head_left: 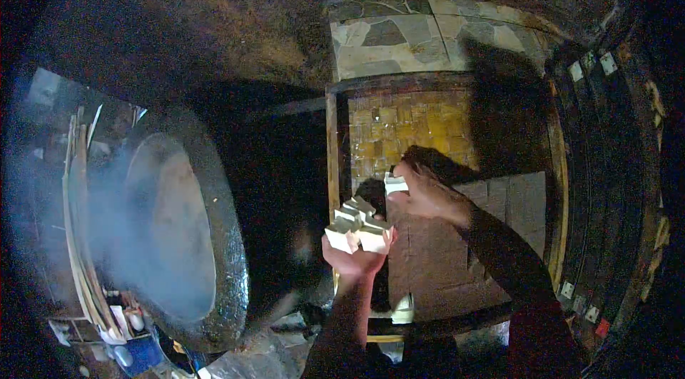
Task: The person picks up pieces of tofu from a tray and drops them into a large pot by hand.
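My left hand [354, 259] is palm up, carrying a small pile of white blocks [357, 228] that look like cut tofu. Between the fingers of my right hand [426, 197] is a single white tofu block [394, 183], held just above and to the right of the pile. Both hands are over a wooden-framed tray with a yellowish woven bamboo mat [410, 122]. Flat, close-set blocks [457, 258] cover the tray's lower right, brownish in shadow. A brightly lit pale block [403, 310] lies near the tray's lower edge.
At left stands a wide round pan [182, 229] under drifting steam or smoke, with long thin wooden strips [75, 215] beyond it. A dark slatted stack [606, 186] borders the tray on the right. Stone-patterned tiles [385, 36] lie past the tray's far edge.
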The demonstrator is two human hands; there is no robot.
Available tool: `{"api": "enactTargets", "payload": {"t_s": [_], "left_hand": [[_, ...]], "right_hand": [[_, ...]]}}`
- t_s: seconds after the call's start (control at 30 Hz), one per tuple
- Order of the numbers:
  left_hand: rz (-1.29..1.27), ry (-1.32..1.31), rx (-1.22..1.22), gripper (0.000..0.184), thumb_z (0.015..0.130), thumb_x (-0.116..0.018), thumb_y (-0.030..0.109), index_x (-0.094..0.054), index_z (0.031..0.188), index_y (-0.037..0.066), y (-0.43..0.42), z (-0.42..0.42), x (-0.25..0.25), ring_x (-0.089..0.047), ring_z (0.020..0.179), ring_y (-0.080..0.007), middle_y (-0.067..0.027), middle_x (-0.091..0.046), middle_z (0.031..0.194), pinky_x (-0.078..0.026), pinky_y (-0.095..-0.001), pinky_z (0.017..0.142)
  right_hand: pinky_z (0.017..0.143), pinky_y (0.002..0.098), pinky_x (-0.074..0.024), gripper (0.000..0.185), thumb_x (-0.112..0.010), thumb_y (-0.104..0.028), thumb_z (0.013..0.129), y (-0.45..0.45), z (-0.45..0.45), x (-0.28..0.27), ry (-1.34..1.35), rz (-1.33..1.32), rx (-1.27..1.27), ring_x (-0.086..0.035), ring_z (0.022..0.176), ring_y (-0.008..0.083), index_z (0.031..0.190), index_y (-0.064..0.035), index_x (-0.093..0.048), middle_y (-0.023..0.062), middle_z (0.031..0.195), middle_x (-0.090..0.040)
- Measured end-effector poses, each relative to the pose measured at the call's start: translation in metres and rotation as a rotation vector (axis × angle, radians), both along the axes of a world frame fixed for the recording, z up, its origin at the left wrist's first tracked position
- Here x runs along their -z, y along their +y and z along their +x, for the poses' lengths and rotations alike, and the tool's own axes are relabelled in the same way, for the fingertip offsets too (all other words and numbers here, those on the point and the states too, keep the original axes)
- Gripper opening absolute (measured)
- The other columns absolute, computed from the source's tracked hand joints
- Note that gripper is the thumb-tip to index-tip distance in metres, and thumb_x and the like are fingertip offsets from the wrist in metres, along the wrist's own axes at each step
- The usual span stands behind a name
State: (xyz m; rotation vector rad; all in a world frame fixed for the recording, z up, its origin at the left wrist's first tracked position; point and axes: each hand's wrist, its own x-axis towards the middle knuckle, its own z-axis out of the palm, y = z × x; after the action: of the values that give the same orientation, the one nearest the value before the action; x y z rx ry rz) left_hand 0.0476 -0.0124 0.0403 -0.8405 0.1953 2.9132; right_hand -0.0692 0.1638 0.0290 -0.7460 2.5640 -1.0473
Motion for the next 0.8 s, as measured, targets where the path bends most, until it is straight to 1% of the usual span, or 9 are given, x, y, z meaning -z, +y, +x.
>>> {"api": "enactTargets", "payload": {"t_s": [0.1, 0.17, 0.27, 0.33, 0.4, 0.5, 0.63, 0.77, 0.8], "left_hand": [[-0.118, 0.198, 0.057, 0.055, 0.078, -0.042, 0.054, -0.063, 0.113, 0.018, 0.003, 0.002, 0.007, -0.061, 0.096, -0.0354, -0.0102, -0.064, 0.108, -0.044, -0.0610, 0.083], [-0.007, 0.082, -0.044, 0.059, 0.080, -0.040, 0.056, -0.059, 0.116, 0.014, 0.008, 0.000, -0.010, -0.058, 0.099, -0.0372, -0.0127, -0.061, 0.111, -0.047, -0.0625, 0.076], [-0.067, -0.057, -0.051, 0.055, 0.077, -0.041, 0.050, -0.062, 0.113, 0.015, 0.015, -0.016, -0.016, -0.061, 0.098, -0.0355, -0.0080, -0.064, 0.109, -0.048, -0.0580, 0.081], [-0.086, -0.069, -0.045, 0.055, 0.079, -0.042, 0.050, -0.061, 0.114, 0.012, 0.015, -0.013, -0.008, -0.062, 0.097, -0.0341, -0.0093, -0.064, 0.109, -0.051, -0.0525, 0.079], [-0.023, 0.109, -0.081, 0.056, 0.080, -0.042, 0.050, -0.061, 0.115, 0.010, 0.018, -0.009, 0.004, -0.063, 0.097, -0.0330, -0.0102, -0.064, 0.109, -0.053, -0.0496, 0.078], [0.031, 0.200, -0.031, 0.059, 0.082, -0.046, 0.052, -0.059, 0.119, 0.008, 0.017, -0.006, 0.017, -0.064, 0.094, -0.0312, -0.0115, -0.065, 0.109, -0.053, -0.0475, 0.079], [0.073, 0.192, 0.042, 0.059, 0.081, -0.050, 0.051, -0.057, 0.120, 0.007, 0.018, 0.006, 0.013, -0.063, 0.095, -0.0340, -0.0142, -0.063, 0.109, -0.054, -0.0481, 0.077], [0.143, 0.188, 0.096, 0.059, 0.081, -0.054, 0.050, -0.055, 0.122, 0.007, 0.004, 0.021, 0.008, -0.062, 0.096, -0.0367, -0.0169, -0.062, 0.109, -0.055, -0.0487, 0.075], [0.162, 0.186, 0.120, 0.060, 0.080, -0.056, 0.050, -0.055, 0.122, 0.007, -0.004, 0.025, 0.007, -0.062, 0.096, -0.0374, -0.0176, -0.061, 0.109, -0.055, -0.0488, 0.074]], "right_hand": [[0.081, 0.0362, -0.0479, 0.041, -0.076, -0.019, 0.080, 0.005, 0.007, 0.010, -0.168, -0.180, 0.033, -0.058, 0.094, 0.0252, 0.107, -0.0016, -0.050, 0.0143, 0.103, -0.055], [0.081, 0.0320, -0.0463, 0.043, -0.077, -0.018, 0.079, 0.002, 0.010, 0.002, -0.033, -0.576, 0.249, -0.055, 0.092, 0.0148, 0.108, -0.0027, -0.050, 0.0077, 0.097, -0.057], [0.073, 0.0355, -0.0497, 0.041, -0.080, -0.015, 0.076, 0.007, 0.029, -0.067, -0.238, -0.607, 0.218, -0.059, 0.086, 0.0181, 0.103, -0.0039, -0.051, 0.0060, 0.090, -0.060], [0.081, 0.0316, -0.0464, 0.047, -0.080, -0.017, 0.075, -0.008, 0.060, -0.069, -0.325, -0.549, 0.148, -0.055, 0.089, 0.0132, 0.109, -0.0029, -0.051, 0.0049, 0.095, -0.057], [0.082, 0.0349, -0.0478, 0.047, -0.079, -0.024, 0.077, -0.014, 0.073, -0.077, -0.196, -0.195, 0.054, -0.059, 0.091, 0.0203, 0.111, -0.0048, -0.053, 0.0102, 0.094, -0.059], [0.077, 0.0397, -0.0511, 0.050, -0.077, -0.032, 0.078, -0.024, 0.087, -0.108, 0.124, -0.114, 0.242, -0.062, 0.090, 0.0306, 0.115, -0.0086, -0.054, 0.0164, 0.096, -0.059], [0.063, 0.0454, -0.0531, 0.054, -0.077, -0.040, 0.077, -0.060, 0.105, -0.135, 0.211, -0.071, 0.294, -0.064, 0.081, 0.0387, 0.118, -0.0124, -0.056, 0.0157, 0.102, -0.059], [0.078, 0.0420, -0.0534, 0.046, -0.078, -0.036, 0.077, -0.095, 0.111, -0.120, 0.490, -0.083, 0.388, -0.064, 0.090, 0.0358, 0.111, -0.0107, -0.062, 0.0147, 0.101, -0.061], [0.082, 0.0416, -0.0522, 0.042, -0.076, -0.032, 0.078, -0.093, 0.115, -0.123, 0.429, -0.260, 0.380, -0.064, 0.094, 0.0351, 0.110, -0.0089, -0.063, 0.0157, 0.103, -0.063]]}}
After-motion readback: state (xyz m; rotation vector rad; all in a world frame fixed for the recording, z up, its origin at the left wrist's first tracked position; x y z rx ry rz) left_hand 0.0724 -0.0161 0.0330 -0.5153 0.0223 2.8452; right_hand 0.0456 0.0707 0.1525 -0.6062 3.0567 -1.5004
